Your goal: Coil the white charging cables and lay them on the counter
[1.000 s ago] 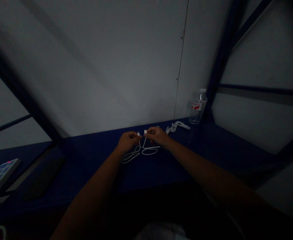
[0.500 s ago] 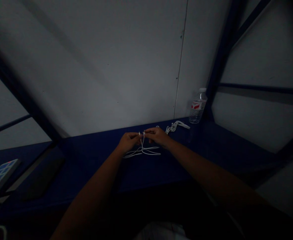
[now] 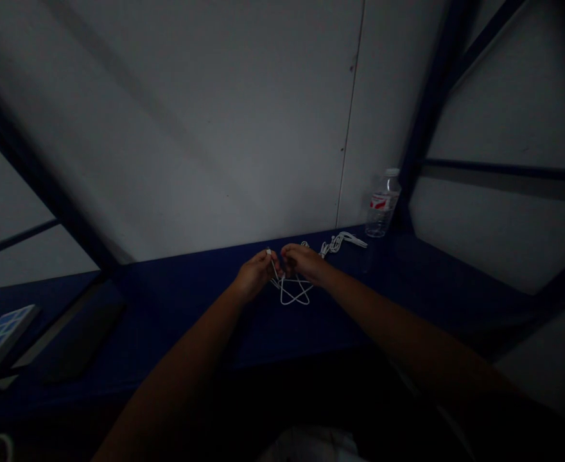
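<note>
My left hand [image 3: 256, 274] and my right hand [image 3: 304, 263] meet just above a dark blue table top [image 3: 273, 333]. A thin white cable [image 3: 293, 296] hangs from between them in a small angular loop on the table. My left fingers pinch a small white plug [image 3: 268, 253] at one cable end. My right fingers appear closed on the cable's other end, which they hide. Just beyond my right hand lies a coiled white cable bundle [image 3: 339, 243].
A clear plastic water bottle [image 3: 382, 205] with a red label stands at the table's far right, against a white wall panel [image 3: 215, 128]. Dark blue frame bars run along both sides. A blue-patterned flat device [image 3: 3, 333] lies at far left.
My hands have drawn closer together. The cable's wide, flat loops have become a smaller angular loop under them, and the plugs are now less visible in my fingers.
</note>
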Tool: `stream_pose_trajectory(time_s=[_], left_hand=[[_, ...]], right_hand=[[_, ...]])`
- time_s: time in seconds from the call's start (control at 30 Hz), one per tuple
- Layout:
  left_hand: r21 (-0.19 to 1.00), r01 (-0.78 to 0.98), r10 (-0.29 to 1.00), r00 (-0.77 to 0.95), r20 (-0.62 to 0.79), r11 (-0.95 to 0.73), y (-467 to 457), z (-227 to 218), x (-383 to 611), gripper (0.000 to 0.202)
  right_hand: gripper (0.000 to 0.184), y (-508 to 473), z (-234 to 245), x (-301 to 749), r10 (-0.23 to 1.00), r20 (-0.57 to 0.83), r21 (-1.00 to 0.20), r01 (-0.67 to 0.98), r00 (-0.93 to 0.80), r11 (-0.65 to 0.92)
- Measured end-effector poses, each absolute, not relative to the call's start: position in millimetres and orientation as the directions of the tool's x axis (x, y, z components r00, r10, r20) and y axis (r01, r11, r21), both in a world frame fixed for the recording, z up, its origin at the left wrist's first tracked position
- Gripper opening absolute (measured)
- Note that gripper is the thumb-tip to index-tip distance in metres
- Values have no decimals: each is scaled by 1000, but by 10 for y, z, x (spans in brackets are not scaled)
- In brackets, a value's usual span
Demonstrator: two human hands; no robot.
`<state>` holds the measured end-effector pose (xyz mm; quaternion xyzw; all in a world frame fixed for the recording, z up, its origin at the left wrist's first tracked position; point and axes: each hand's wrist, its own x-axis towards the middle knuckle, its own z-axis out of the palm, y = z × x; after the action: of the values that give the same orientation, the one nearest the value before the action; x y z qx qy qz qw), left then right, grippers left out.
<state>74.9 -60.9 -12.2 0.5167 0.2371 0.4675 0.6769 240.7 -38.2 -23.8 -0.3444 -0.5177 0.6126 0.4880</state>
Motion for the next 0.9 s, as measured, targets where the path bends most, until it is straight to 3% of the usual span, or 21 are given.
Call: stream_pose_trajectory(time_s=[0.1, 0.27, 0.4, 0.47, 0.53, 0.6, 0.7, 0.9], left_hand=[[950, -311, 882, 456, 118, 34, -615, -147, 777, 27], [975, -215, 938, 322, 131, -62, -509, -134, 669, 28], [990, -72, 967, 218, 131, -118, -454, -101, 591, 30], [981, 64, 970, 170, 171, -184, -446, -96, 575, 30], [952, 188, 965, 149, 216, -242, -441, -96, 563, 32], [924, 268, 960, 140, 242, -272, -433, -100, 549, 35], [910, 313, 962, 124, 243, -270, -416, -108, 527, 40], [942, 254, 975, 100, 198, -218, -376, -135, 505, 39]], right_hand=[[18, -394, -284, 2356, 943, 67, -993, -113, -325, 32], [19, -368, -305, 2409, 943, 225, -945, 182, -246, 273], [38, -409, -282, 2472, 810, 364, -710, 426, -460, 561], [34, -454, -275, 2471, 755, 335, -627, 465, -564, 625], [18, -496, -273, 2458, 741, 302, -578, 502, -600, 643], [23, -522, -274, 2445, 737, 296, -500, 559, -608, 662], [34, -535, -276, 2433, 693, 299, -312, 619, -657, 721], [17, -562, -254, 2399, 637, 306, -124, 634, -708, 764]])
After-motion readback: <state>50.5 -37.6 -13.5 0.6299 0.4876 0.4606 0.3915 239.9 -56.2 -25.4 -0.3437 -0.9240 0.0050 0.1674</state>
